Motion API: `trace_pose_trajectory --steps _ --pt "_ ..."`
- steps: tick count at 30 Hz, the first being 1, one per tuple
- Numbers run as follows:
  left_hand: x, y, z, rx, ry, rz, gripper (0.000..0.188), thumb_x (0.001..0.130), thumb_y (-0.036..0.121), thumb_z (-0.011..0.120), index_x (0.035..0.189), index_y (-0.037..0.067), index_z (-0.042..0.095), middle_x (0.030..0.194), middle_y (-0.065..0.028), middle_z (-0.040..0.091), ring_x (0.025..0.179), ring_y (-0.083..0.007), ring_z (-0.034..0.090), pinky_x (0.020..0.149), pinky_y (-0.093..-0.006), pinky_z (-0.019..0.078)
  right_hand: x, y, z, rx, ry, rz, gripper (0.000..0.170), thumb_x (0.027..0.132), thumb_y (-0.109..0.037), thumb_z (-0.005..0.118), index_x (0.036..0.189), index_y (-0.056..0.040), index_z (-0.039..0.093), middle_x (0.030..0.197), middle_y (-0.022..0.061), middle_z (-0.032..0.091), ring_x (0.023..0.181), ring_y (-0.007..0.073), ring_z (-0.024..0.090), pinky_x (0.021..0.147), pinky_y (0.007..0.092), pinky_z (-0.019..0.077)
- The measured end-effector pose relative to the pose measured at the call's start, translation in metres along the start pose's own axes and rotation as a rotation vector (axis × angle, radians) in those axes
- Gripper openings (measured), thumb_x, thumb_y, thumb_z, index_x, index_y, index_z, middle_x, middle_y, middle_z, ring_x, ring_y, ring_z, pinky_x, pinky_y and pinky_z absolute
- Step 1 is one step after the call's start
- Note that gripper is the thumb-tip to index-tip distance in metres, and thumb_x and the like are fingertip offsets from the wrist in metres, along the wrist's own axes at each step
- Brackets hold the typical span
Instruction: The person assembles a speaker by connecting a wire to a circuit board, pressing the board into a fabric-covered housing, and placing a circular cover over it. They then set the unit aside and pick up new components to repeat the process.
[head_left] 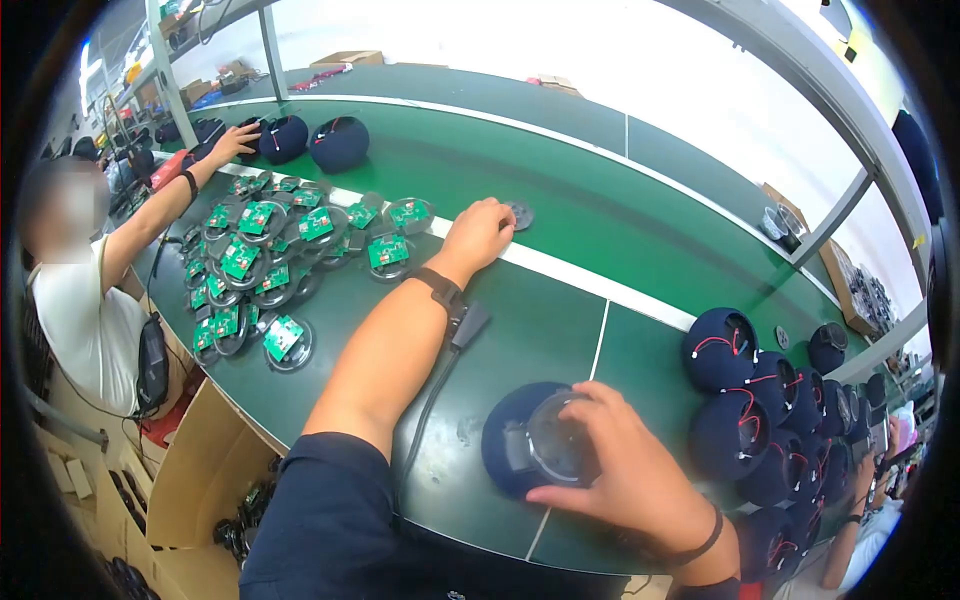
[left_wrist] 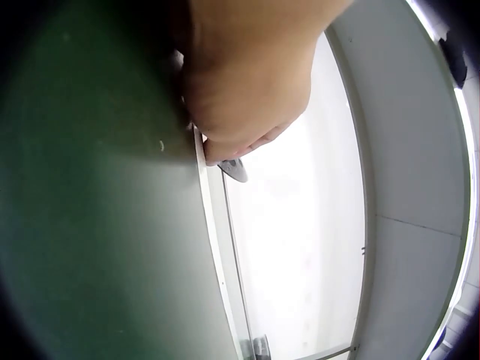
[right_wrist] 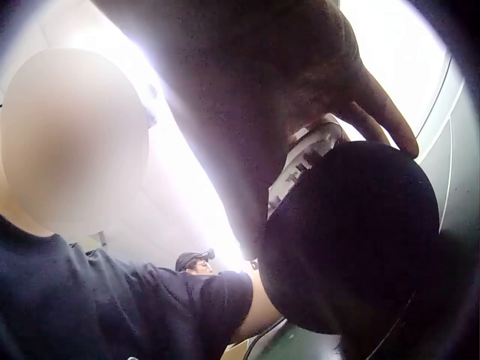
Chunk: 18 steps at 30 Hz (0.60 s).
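My right hand [head_left: 640, 475] spreads thumb and fingers round a clear round cover [head_left: 562, 440] at the opening of a dark blue ball [head_left: 505, 470] on the bench. In the right wrist view, the ball [right_wrist: 352, 232] sits under the right hand [right_wrist: 277, 90], with a toothed pale rim [right_wrist: 304, 165] between them. Stretched out to the far white strip, my left hand [head_left: 478, 237] has curled fingers at a small grey disc [head_left: 521, 215]. From the left wrist, the disc [left_wrist: 235, 169] sticks out beyond the left hand [left_wrist: 247, 97]; its fingertips are mostly hidden.
Clear discs with green circuit boards [head_left: 240, 258] lie piled at left. Dark blue balls with red wires [head_left: 728, 435] crowd the right side; several more [head_left: 338, 145] stand at the far left, where another person's hand [head_left: 236, 142] reaches. A black cable [head_left: 425, 385] runs beside my left forearm.
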<state>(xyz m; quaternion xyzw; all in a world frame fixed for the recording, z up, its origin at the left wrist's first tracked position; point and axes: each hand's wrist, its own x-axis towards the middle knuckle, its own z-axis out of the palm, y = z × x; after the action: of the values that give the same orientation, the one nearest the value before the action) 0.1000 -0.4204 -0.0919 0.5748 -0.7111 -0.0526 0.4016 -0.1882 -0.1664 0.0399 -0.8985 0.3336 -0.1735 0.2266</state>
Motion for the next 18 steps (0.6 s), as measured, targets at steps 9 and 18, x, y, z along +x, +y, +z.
trace_pose_trajectory --steps 9,18 --pt "0.003 -0.001 0.006 0.026 0.071 -0.037 0.011 0.088 0.014 0.07 0.094 0.005 0.07 0.096 -0.0139 0.069 0.097 -0.035 0.067 0.086 -0.0455 0.0532 0.099 0.068 -0.009 -0.039 0.184 0.243 0.079 0.076 -0.04 0.092 0.13 -0.0004 0.05 0.129 0.0276 0.058 0.118 0.0409 0.062 0.1 0.0433 0.0514" --pt "0.014 0.006 -0.028 -1.547 0.071 -0.3 0.023 0.102 0.029 0.061 0.087 0.014 0.054 0.08 -0.0032 0.054 0.074 -0.0157 0.052 0.07 -0.0331 0.0455 0.181 0.212 -0.086 0.038 0.189 0.512 0.096 0.073 -0.045 0.094 0.142 -0.0015 0.044 0.121 0.0232 0.065 0.112 0.0318 0.064 0.096 0.0402 0.0518"
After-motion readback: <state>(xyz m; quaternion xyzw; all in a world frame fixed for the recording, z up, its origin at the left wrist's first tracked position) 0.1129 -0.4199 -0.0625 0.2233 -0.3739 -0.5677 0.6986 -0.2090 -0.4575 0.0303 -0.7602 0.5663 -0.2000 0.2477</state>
